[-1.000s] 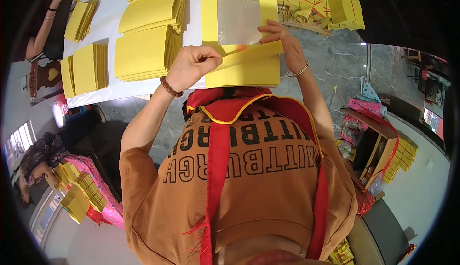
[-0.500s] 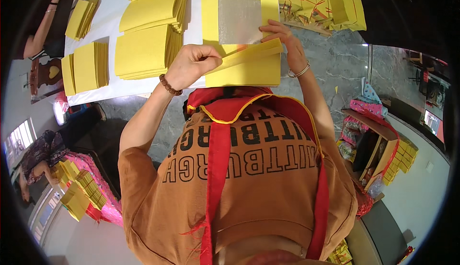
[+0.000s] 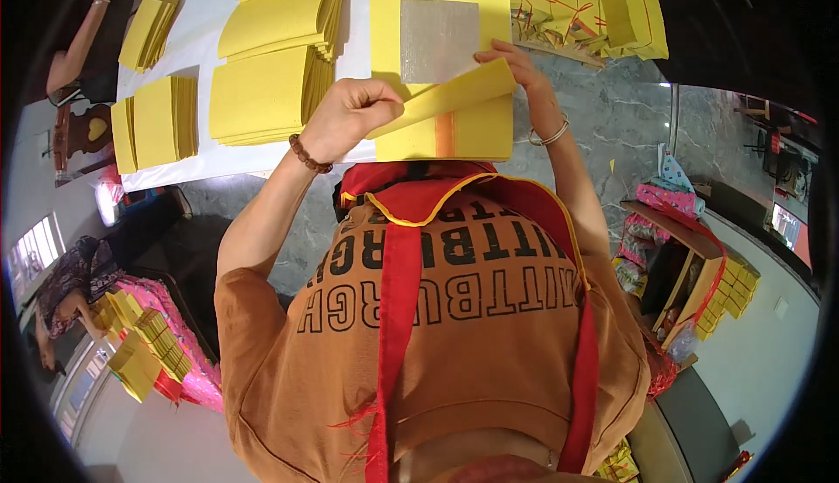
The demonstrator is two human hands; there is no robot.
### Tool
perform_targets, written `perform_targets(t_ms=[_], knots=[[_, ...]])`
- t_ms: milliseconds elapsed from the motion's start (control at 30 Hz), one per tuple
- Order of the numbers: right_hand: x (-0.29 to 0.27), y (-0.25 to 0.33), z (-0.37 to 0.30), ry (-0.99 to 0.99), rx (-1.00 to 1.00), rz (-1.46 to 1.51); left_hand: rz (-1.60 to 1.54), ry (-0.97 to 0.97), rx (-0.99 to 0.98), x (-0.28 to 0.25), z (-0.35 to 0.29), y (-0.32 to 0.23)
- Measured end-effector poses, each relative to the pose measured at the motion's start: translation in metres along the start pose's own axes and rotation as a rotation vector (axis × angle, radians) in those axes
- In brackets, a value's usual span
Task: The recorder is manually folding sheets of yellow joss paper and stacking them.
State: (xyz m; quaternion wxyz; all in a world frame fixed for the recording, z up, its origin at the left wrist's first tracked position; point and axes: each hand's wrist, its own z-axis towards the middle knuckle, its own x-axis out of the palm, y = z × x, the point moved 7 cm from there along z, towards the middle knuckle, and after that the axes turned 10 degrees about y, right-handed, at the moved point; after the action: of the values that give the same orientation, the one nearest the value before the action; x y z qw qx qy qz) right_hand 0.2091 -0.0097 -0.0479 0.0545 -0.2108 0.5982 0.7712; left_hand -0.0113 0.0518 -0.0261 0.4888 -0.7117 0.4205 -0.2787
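On the table in front of me lies a stack of yellow paper sheets point(image 3: 489, 146). The top sheet carries a silver square point(image 3: 437, 39) and has its near part curled up in a fold point(image 3: 450, 98). My left hand point(image 3: 354, 116) pinches the left end of this fold between thumb and curled fingers. At the raised right end, my right hand point(image 3: 524, 76) has its fingers bent around the far side of the paper, its thumb hidden. Under the lifted fold an orange strip point(image 3: 446, 136) shows on the paper beneath.
Folded yellow paper piles point(image 3: 262, 94) stand left of my work, with smaller yellow bundles point(image 3: 166, 120) beyond. Yellow packets with red string point(image 3: 559, 2) lie at the far right. Another person's arm point(image 3: 83, 41) reaches in at far left. A wooden shelf point(image 3: 686, 256) stands at right.
The fold's right end has risen a little and the paper has curled farther, uncovering the orange strip. The right hand has shifted slightly; the left hand keeps its pinch.
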Motion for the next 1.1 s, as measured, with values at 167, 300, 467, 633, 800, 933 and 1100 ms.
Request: perform_targets(t_ms=[167, 300, 467, 633, 800, 933, 1100], knots=[[0.003, 0.006, 0.0, 0.01, -0.026, -0.112, -0.082, -0.001, -0.025, -0.007, 0.0, -0.001], [0.002, 0.011, 0.001, 0.027, -0.055, -0.139, 0.064, 0.082, 0.33, -0.007, -0.008, -0.028], [0.003, 0.005, -0.001, -0.047, -0.021, -0.024, 0.936, -0.195, 0.5, -0.005, -0.009, -0.03], [-0.004, 0.044, -0.006, -0.002, -0.153, -0.322, 0.99, -0.283, 0.581, 0.004, -0.027, -0.044], [0.012, 0.062, -0.027, 0.032, -0.094, -0.41, 0.946, -0.226, 0.547, 0.018, -0.041, -0.032], [0.012, 0.048, -0.025, -0.045, 0.19, -0.176, 0.839, -0.279, 0.355, 0.012, -0.032, -0.026], [0.013, 0.026, -0.017, -0.3, 0.444, 0.181, 0.389, -0.433, 0.137, -0.014, -0.003, -0.002]])
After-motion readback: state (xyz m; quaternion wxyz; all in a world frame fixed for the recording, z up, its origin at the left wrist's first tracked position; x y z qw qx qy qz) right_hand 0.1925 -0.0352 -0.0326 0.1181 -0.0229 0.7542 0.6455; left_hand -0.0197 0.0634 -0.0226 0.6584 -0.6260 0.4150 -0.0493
